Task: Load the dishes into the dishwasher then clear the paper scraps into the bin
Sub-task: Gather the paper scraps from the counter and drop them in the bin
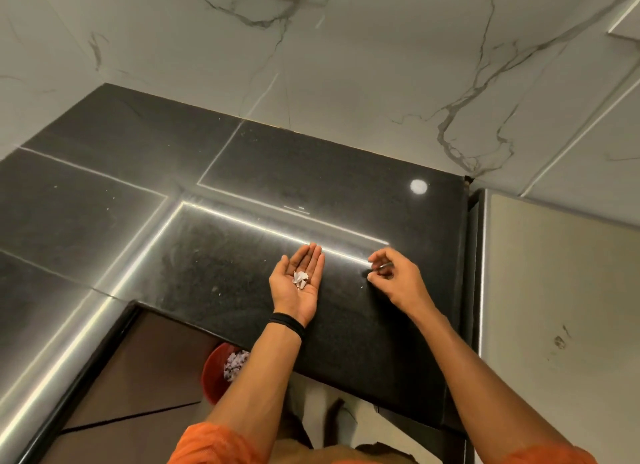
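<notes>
Over the black counter your left hand lies flat, palm up, paper scraps on it; your right hand pinches a small scrap. Below the counter stands a red bin; behind it, a marble wall.

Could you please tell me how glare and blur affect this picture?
Head view: bright strip-light glare streaks across the countertop, one streak meeting the right hand, whose fingertips look blurred; a round lamp reflection shines beyond; the paper scraps in the left hand read clearly.

Head view looks down, seemingly near, over the counter.
</notes>
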